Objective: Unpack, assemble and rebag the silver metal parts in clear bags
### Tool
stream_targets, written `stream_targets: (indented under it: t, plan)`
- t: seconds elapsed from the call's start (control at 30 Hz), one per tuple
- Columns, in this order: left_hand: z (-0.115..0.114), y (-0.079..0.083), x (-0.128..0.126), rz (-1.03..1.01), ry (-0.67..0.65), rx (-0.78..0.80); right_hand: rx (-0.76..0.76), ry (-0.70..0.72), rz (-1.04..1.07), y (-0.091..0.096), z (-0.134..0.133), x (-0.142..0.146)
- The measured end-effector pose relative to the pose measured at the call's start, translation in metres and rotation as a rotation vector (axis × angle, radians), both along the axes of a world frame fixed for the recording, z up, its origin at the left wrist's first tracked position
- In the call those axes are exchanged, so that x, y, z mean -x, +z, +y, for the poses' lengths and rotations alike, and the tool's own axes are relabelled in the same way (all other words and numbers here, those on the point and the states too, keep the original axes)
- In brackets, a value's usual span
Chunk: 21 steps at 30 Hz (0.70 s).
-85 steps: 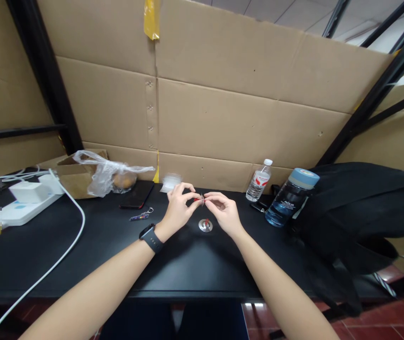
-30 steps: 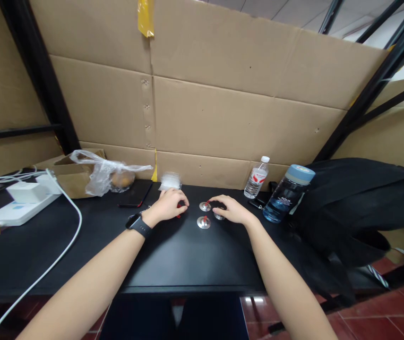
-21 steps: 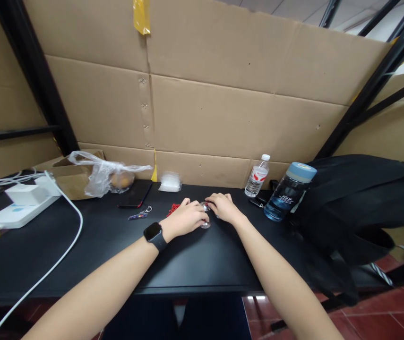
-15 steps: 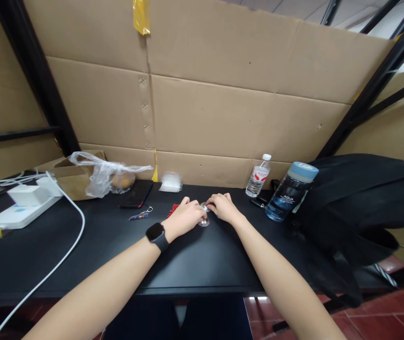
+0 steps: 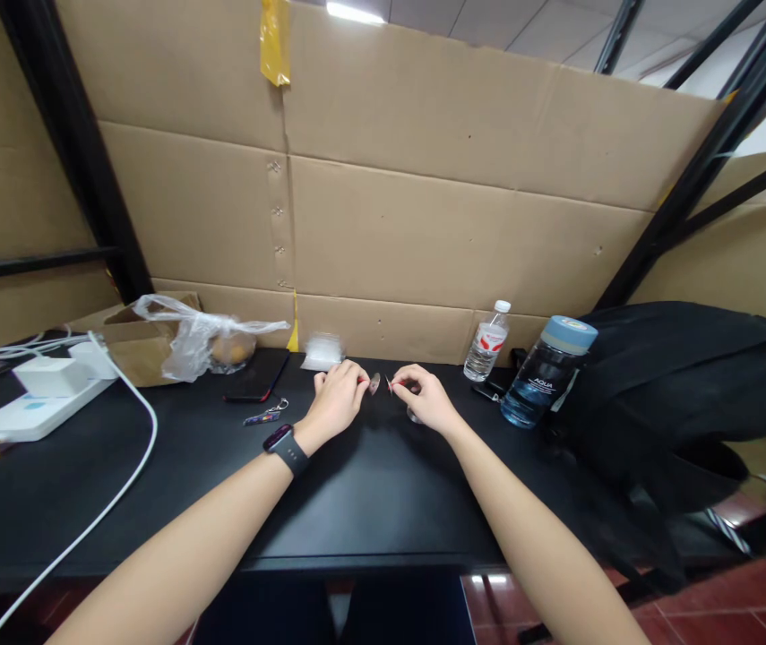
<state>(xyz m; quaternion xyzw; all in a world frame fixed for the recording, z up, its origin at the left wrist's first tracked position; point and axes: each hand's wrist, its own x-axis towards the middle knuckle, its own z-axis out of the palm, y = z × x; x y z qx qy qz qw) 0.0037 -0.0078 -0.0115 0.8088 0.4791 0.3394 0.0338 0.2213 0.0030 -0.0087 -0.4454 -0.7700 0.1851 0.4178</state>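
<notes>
My left hand [image 5: 339, 394], with a dark smartwatch [image 5: 287, 448] on its wrist, pinches a small shiny round disc [image 5: 374, 383] between thumb and fingers. Opposite it, my right hand [image 5: 424, 397] pinches another thin disc [image 5: 389, 384] by its edge. The two discs face each other above the black desk [image 5: 375, 502], a small gap apart. Both look translucent or metallic with a reddish tint; their exact kind is unclear. Beneath my right hand, partly hidden, a silvery round piece [image 5: 413, 416] rests on the desk.
Behind my left hand lie a clear packet [image 5: 323, 351], a dark phone [image 5: 254, 376] and a keychain [image 5: 266, 415]. A water bottle [image 5: 488, 342], a blue-lidded bottle [image 5: 547, 372] and a black backpack [image 5: 665, 385] stand right. A power strip [image 5: 53, 412] with a white cable sits left.
My hands have drawn apart and lifted slightly, each with a disc turned more upright. The red cord beside my left hand no longer shows. A silvery piece now shows under my right hand.
</notes>
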Motion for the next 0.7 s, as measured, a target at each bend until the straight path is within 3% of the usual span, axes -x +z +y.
stream_targets:
  t: [0.2,0.3,0.7]
  plan:
    - [0.001,-0.002,-0.007,-0.129,0.001,0.009,0.294,0.15,0.491,-0.006,-0.011,0.026]
    - [-0.001,-0.002,-0.008,-0.132,0.009,0.0,0.403,0.185,0.64,-0.005,-0.017,0.03]
    - [-0.001,0.0,-0.006,-0.121,0.019,-0.004,0.474,0.219,0.636,0.003,-0.021,0.024]
